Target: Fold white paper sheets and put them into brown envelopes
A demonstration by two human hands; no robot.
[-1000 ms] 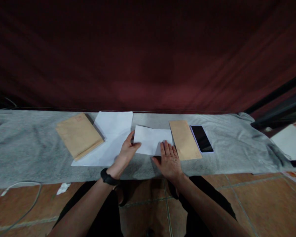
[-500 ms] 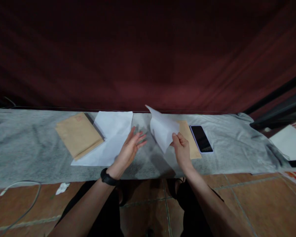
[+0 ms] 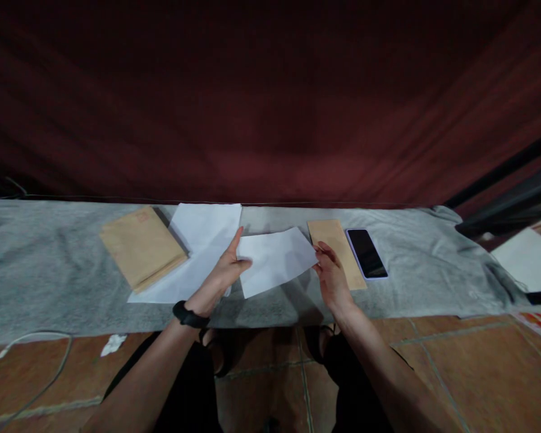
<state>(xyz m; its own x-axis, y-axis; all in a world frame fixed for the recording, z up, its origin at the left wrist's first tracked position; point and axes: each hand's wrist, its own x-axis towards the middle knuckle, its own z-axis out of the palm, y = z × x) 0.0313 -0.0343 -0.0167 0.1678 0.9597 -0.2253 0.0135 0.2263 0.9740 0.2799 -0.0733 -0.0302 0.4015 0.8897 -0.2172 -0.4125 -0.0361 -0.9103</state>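
A folded white sheet of paper [image 3: 277, 261] is held up between my two hands, above the grey cloth. My left hand [image 3: 229, 264] grips its left edge, thumb on top. At the right end, the fingers of my right hand [image 3: 331, 275] pinch the paper's edge. Just beyond that hand lies a single brown envelope [image 3: 338, 237], partly covered by my fingers. Left of my left hand, a stack of white sheets [image 3: 210, 225] rests on the cloth, with a pile of brown envelopes [image 3: 142, 246] overlapping its left side.
A phone [image 3: 368, 254] in a light purple case lies right of the single envelope. The grey cloth [image 3: 433, 258] covers a long narrow surface, with a dark red curtain [image 3: 270, 120] behind. A cable [image 3: 65, 355] and a crumpled tissue [image 3: 113, 344] are on the tiled floor.
My left hand has closed on the paper's left edge. The paper, previously upright and curled in my right hand, now stretches flatter between both hands, uncovering more of the single envelope.
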